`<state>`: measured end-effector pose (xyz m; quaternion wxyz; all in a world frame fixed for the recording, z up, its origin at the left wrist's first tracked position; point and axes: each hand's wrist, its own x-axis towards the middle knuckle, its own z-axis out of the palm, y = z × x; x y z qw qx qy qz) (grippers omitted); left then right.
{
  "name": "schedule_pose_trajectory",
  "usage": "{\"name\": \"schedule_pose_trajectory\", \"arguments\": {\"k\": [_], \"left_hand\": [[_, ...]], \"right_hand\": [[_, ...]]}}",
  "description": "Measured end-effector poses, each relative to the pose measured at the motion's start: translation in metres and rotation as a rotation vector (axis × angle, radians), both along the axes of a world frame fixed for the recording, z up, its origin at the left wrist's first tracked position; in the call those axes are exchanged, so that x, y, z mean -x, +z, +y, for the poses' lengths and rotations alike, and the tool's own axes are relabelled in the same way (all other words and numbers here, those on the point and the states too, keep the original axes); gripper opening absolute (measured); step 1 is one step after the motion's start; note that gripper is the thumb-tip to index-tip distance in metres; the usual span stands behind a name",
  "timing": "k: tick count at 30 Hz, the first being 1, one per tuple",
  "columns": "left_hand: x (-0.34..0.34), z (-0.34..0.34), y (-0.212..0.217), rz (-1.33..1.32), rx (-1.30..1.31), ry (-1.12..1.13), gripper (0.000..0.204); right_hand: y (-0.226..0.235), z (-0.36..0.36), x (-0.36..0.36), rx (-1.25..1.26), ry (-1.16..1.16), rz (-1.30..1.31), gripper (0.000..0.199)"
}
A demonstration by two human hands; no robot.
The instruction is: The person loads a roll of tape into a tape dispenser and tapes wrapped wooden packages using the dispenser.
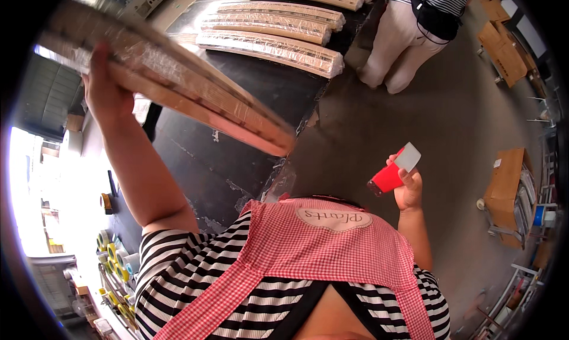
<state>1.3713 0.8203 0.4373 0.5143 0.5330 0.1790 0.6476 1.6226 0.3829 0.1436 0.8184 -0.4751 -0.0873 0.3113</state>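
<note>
My left hand (108,97) is closed around a long bundle of brown strips (178,73) wrapped in clear film. The bundle is raised and tilted over the black table (204,162), its nearer end pointing down to the right by the table's edge. Slight blur runs along it. In my right hand (410,190), off to the right above the floor, is a small red object (387,179) with a pale grey-white flat end; I cannot make out its exact kind. The fingers are wrapped round it, well apart from the bundle.
Several similar film-wrapped bundles (269,50) lie in rows at the table's far end. Beyond the table's right edge stands another person (394,37) in pale trousers. Cardboard boxes (504,189) are on the right, and rolls of tape (115,260) line the left side.
</note>
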Motion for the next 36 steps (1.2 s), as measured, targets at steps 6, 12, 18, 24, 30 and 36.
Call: {"name": "schedule_pose_trajectory", "arguments": {"k": [6, 12, 18, 24, 30, 36], "left_hand": [[0.056, 0.095, -0.214, 0.005, 0.358, 0.11, 0.061], [0.037, 0.062, -0.35, 1.135, 0.055, 0.454, 0.076], [-0.008, 0.011, -0.292, 1.297, -0.397, 0.304, 0.037], [-0.07, -0.139, -0.249, 0.847, -0.427, -0.896, 0.056], [-0.074, -0.166, -0.249, 0.599, -0.32, -1.108, 0.055], [-0.067, -0.175, -0.259, 0.64, -0.209, -1.112, 0.019]], "right_hand": [[0.05, 0.011, 0.015, 0.057, 0.085, -0.199, 0.052], [0.073, 0.024, 0.019, 0.081, 0.083, -0.43, 0.048], [0.089, 0.06, 0.016, -0.129, 0.022, -0.398, 0.047], [0.105, 0.095, 0.015, -0.338, 0.119, -0.009, 0.063], [0.114, 0.104, 0.017, -0.445, 0.189, 0.308, 0.055], [0.098, 0.118, 0.019, -0.357, 0.104, 0.324, 0.051]]}}
